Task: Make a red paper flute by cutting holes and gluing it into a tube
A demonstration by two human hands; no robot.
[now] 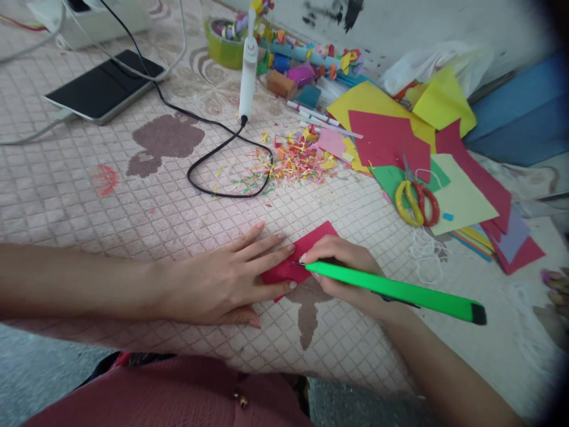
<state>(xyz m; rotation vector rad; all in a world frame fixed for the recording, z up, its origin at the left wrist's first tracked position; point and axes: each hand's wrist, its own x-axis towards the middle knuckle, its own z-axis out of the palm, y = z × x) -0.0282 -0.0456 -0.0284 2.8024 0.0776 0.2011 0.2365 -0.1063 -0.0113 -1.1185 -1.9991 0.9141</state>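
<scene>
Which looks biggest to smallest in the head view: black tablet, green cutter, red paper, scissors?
1. black tablet
2. green cutter, long but thin and nearer the camera, so unsure
3. red paper, partly covered
4. scissors

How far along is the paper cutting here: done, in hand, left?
Done: a heap of coloured paper shreds lies on the mat, so some cutting looks finished. In hand: the left hand presses the red paper piece flat while the right hand holds the green utility knife, blade tip at the paper. Left: no cut shows in that piece yet; whole coloured sheets lie around the scissors.
</scene>
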